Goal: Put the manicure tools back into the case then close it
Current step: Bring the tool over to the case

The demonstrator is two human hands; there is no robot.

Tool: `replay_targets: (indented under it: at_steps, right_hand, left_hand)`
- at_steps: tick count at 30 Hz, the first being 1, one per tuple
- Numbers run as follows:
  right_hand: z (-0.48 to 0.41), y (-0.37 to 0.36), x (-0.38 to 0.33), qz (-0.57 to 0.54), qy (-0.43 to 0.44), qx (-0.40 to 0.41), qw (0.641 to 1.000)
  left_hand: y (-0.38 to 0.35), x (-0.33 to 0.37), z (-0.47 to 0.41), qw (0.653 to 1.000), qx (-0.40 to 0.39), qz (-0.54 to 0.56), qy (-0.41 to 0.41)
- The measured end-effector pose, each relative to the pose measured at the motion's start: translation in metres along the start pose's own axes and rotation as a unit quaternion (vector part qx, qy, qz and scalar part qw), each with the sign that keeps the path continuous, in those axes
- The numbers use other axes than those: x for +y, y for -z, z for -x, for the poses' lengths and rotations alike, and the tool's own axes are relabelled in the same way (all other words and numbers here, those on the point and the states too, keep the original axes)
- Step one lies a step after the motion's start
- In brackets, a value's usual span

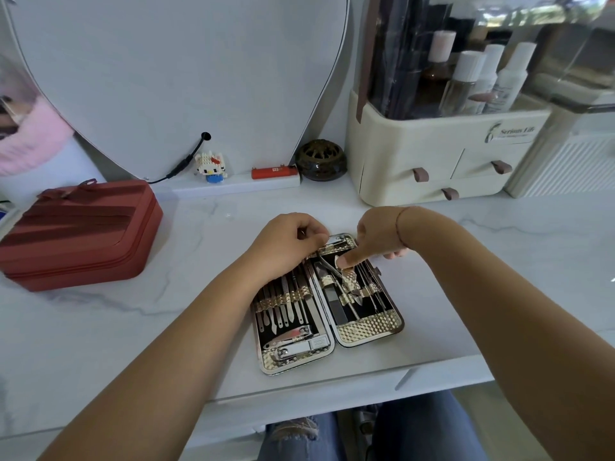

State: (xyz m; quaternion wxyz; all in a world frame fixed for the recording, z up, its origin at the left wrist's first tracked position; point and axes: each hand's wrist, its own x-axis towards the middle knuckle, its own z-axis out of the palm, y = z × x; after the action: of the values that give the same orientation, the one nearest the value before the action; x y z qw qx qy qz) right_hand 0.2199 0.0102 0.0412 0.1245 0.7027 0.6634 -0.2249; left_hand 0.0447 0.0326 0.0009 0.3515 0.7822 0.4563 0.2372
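The manicure case [369, 331] lies open flat on the white marble desk, gold-patterned with black lining. Its left half holds several thin steel tools under a gold strap and two nail clippers [293, 344] at the near end. In the right half a nail file and thin picks sit under straps. A cuticle nipper [331, 266] lies slanted across the far end of the right half. My left hand [289, 244] pinches at the case's far edge near the nipper's tip. My right hand [376, 241] presses its thumb down on the nipper's handles.
A red zipped pouch [80, 234] sits at the left. A cream cosmetics organiser [442, 154] with drawers stands at the back right. A large mirror [173, 78], a small block figure [211, 168], a red bar [273, 172] and a dark incense burner [321, 160] line the back. The desk edge is near my knees.
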Motion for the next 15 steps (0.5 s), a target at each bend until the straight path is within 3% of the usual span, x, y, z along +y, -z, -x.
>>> replay_targets:
  at_steps: [5,10,15]
  right_hand:
    - [0.033,-0.025,0.030,-0.207,0.105,0.080,0.969]
    - [0.071,-0.062,0.040,-0.250,0.137,0.151,0.947]
    - [0.072,-0.072,0.042,-0.242,0.121,0.170,0.948]
  left_hand:
    - [0.002,-0.002,-0.001,1.000,-0.010,-0.004,-0.012]
    - [0.001,-0.002,-0.002,1.000,-0.012,-0.007,-0.016]
    - [0.001,-0.002,-0.001,1.000,-0.010,-0.004,-0.014]
